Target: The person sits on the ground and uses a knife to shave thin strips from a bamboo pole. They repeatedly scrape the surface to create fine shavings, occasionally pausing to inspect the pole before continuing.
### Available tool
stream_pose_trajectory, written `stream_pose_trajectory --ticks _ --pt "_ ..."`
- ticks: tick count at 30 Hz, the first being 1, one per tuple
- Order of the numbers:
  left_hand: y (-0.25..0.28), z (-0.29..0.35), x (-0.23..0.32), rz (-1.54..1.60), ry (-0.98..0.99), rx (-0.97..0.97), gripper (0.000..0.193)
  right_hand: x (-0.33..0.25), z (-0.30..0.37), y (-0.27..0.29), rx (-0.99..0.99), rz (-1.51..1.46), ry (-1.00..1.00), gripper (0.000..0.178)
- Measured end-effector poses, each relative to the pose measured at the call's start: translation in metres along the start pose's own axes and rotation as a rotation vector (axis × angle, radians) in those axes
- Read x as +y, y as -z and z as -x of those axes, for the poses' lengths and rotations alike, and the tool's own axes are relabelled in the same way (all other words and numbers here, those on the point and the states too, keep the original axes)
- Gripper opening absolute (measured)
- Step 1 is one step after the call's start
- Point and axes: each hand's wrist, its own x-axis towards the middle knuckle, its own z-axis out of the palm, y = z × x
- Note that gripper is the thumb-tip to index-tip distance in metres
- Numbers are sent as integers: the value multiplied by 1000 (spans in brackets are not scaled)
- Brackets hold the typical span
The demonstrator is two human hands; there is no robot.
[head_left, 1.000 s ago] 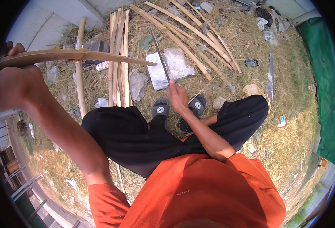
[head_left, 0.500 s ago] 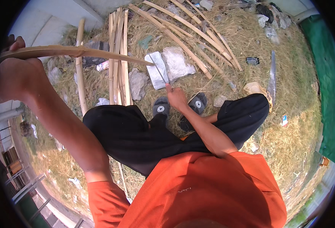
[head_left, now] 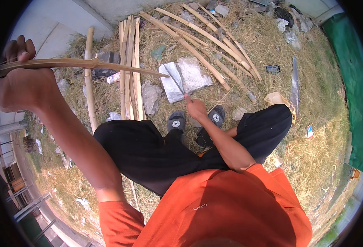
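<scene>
My left hand (head_left: 25, 82), raised at the far left, has its fingers curled over a long split bamboo strip (head_left: 111, 66). The strip runs nearly level to the right, and its narrow end reaches a pale flat stone block (head_left: 173, 94). Between my feet and the block, my right hand (head_left: 196, 108) is closed around a knife, its handle hidden in the fist. The thin dark knife blade (head_left: 173, 78) slants up and left across the block, its upper end close to the tip of the strip. Whether blade and strip touch, I cannot tell.
Several bamboo strips (head_left: 130, 78) lie beside a bamboo pole (head_left: 89, 82) at the left. More bamboo lengths (head_left: 210, 39) fan out beyond the rough stone (head_left: 193, 72). A long tapering metal blade (head_left: 295, 84) lies right, near a green sheet (head_left: 344, 82). Litter dots the dry grass.
The left fingers have lifted and look looser over the strip. The strip's outer part sits slightly lower. My right hand has shifted slightly in the picture, as has the whole scene.
</scene>
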Motion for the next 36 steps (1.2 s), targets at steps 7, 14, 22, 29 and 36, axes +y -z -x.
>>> stream_pose_trajectory --ticks 7,14,22,29,36 --pt "-24 9 25 -206 168 -45 40 -29 36 56 -266 -430 -42 68" --pt "-19 11 32 -386 57 318 49 -72 82 106 -370 -756 11 49" --pt "29 57 -8 -31 192 972 55 -162 116 112 -12 -1573 313 43" --pt "-3 237 -97 455 627 1226 56 -204 79 162 253 -1651 367 41" --pt "-29 279 -80 -252 1794 -641 64 -173 23 205 447 -1053 645 34"
